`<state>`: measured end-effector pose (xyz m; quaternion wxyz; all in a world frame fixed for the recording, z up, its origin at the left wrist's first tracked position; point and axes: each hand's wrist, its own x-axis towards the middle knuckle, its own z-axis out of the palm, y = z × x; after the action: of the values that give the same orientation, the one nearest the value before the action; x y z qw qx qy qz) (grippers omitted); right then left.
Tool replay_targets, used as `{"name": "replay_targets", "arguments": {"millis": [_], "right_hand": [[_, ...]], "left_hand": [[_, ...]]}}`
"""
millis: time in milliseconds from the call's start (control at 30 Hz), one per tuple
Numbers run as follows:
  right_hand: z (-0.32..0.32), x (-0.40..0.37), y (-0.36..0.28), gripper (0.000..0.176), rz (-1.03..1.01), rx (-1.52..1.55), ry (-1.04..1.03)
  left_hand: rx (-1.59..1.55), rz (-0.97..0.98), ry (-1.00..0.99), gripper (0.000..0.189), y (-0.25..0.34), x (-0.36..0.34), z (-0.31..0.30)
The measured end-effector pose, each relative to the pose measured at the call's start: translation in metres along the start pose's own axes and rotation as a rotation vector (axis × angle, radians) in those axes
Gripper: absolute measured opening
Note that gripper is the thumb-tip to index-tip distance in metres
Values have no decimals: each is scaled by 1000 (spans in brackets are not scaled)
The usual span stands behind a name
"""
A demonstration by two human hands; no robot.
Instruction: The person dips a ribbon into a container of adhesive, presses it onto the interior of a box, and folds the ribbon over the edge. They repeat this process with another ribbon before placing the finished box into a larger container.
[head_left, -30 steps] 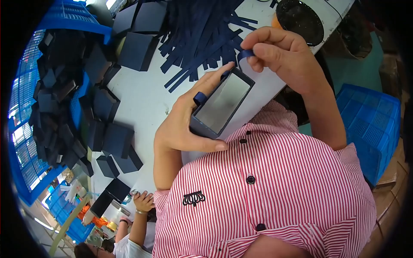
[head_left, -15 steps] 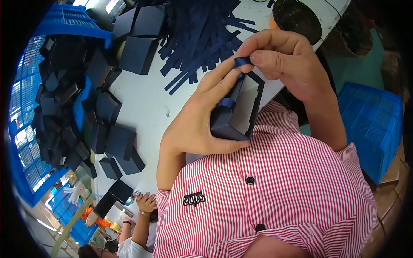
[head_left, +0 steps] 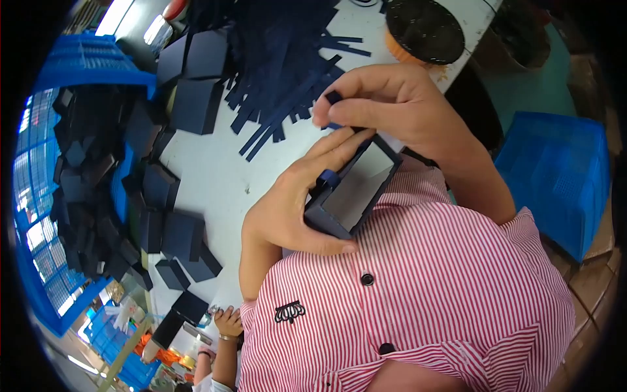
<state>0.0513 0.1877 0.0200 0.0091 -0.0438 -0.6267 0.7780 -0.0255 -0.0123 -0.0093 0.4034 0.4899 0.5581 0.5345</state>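
My left hand (head_left: 277, 209) is wrapped round a small dark navy box (head_left: 367, 179), its open side showing a pale inside. A short loop of navy ribbon (head_left: 328, 178) stands up from the box's edge beside my left fingers. Above the box's far end, my right hand (head_left: 405, 108) pinches a dark ribbon piece (head_left: 334, 98) between thumb and forefinger. The right fingertips are close to the left fingertips. Whether this ribbon piece joins the box is hidden by my fingers. A heap of navy ribbon strips (head_left: 274, 72) lies on the table beyond my hands.
Several dark boxes (head_left: 183, 235) stand on the white table (head_left: 219, 176) to the left. A blue crate (head_left: 98, 75) full of them is beyond. A black-topped round container (head_left: 424, 29) sits at the far edge, another blue crate (head_left: 555, 183) at right. A co-worker's hand (head_left: 228, 322) is lower left.
The view has shifted slightly. My right hand has moved left over the left fingertips, still pinching ribbon. The box in my left hand has turned a little, showing more of its inside.
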Motion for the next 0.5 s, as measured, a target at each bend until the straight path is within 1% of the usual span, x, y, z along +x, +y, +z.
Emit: {"name": "replay_targets", "arguments": {"millis": [33,67,167,200,233,300,333,433,500], "right_hand": [[-2,-1,-3,22,20,17,-16],[-2,-3,-4,17,-7,23,-8],[-14,-12,-3,17,-144,-5,26],[-16,-17,-1,17,-204,-13,112],[-21,-23,-2,18,-174,-7,143],[-35,-39,-6,19,-116,7,200],[-38,-49,-10,18,-38,-105,263],[-53,-67,7,17,-131,-524,394],[-62,-73,9,15,-4,-392,526]], "left_hand": [[19,-34,-24,114,4,2,-2],[36,-66,-49,115,6,4,-2],[-48,-22,61,116,-4,-2,2],[-44,35,56,116,-5,1,1],[-40,92,51,117,-5,5,0],[-62,124,91,117,-7,3,3],[-28,169,131,119,-13,1,4],[-8,181,195,121,-22,0,7],[-55,121,255,121,-21,4,13]]}}
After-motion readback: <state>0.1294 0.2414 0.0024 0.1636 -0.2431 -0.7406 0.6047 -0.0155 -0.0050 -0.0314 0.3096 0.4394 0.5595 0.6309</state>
